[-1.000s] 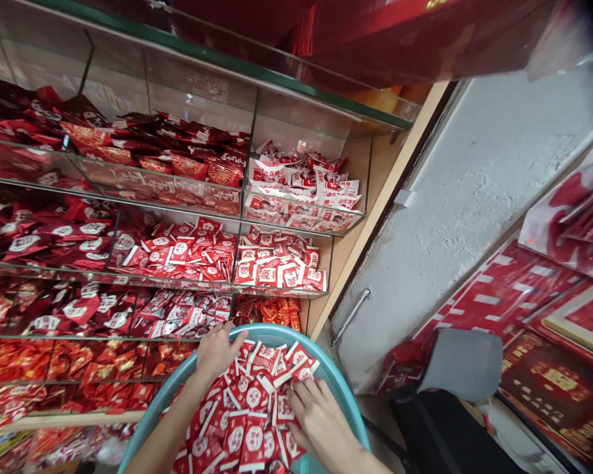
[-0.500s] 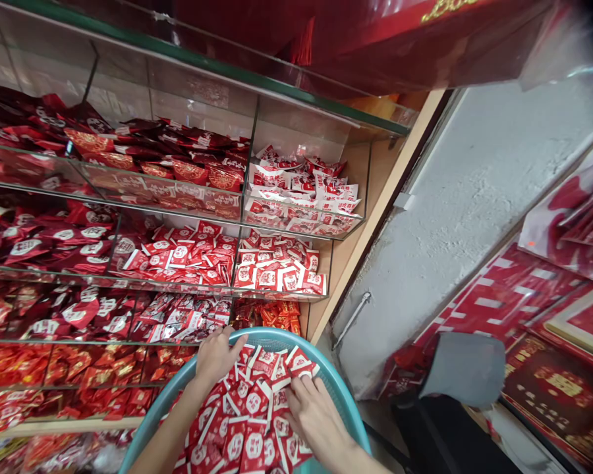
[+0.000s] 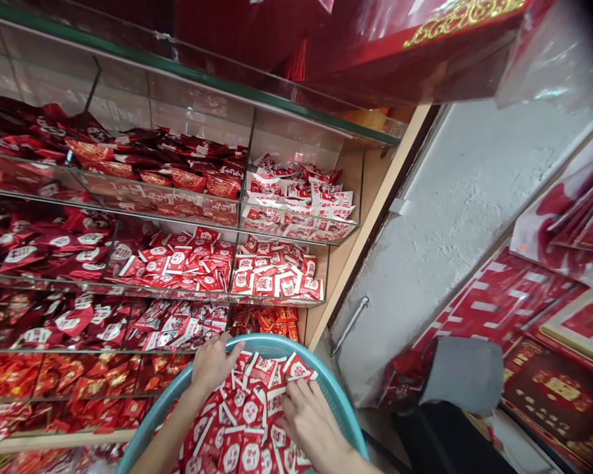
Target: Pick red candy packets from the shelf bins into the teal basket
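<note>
A teal plastic basket (image 3: 346, 409) stands low in front of the shelves, filled with small red-and-white candy packets (image 3: 250, 411). At its far left rim is my left hand (image 3: 211, 365), closed over the edge with the thumb on the inner side; its other fingertips are partly hidden. My right hand (image 3: 309, 418) rests inside the basket on the right, palm down. Its fingers are bent together against a candy packet (image 3: 299, 367) near the far side, and the thumb is tucked low among the packets.
Glass-fronted shelves (image 3: 178, 289) hold several kinds of red wrapped sweets. A large red box (image 3: 356, 59) overhangs above. To the right are a grey wall (image 3: 439, 197), a grey-and-black chair (image 3: 462, 375) and red printed goods (image 3: 558, 388).
The view has tilted slightly, so the shelves and the basket's far rim sit a little lower. Both hands keep nearly the same places on the basket and packets.
</note>
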Available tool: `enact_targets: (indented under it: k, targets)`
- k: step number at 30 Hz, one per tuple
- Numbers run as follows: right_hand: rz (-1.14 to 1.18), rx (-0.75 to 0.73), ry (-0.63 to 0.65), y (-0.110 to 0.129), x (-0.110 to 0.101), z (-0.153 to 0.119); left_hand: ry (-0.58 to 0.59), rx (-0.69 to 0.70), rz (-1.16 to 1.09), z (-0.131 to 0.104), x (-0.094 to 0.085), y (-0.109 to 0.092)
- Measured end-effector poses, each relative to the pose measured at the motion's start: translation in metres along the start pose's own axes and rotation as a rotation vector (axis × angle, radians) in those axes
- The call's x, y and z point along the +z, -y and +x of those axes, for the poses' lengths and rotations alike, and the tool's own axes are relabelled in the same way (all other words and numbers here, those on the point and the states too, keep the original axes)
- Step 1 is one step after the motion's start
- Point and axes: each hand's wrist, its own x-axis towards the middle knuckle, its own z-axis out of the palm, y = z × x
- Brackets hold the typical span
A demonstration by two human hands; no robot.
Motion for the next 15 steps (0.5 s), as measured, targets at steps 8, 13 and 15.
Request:
enact_targets:
  k: [8, 13, 15]
  targets:
    - [-0.037, 0.018, -0.120, -0.038, -0.096, 0.070, 0.011, 0.001, 0.006, -0.001, -0.001, 0.000]
    - [-0.254, 0.068, -0.167, -0.077, -0.125, 0.133, -0.001, 0.006, 0.008, -0.002, -0.003, -0.001]
    - [-0.320, 0.116, -0.141, -0.090, -0.128, 0.156, 0.003, 0.000, 0.012, -0.002, -0.004, -0.002]
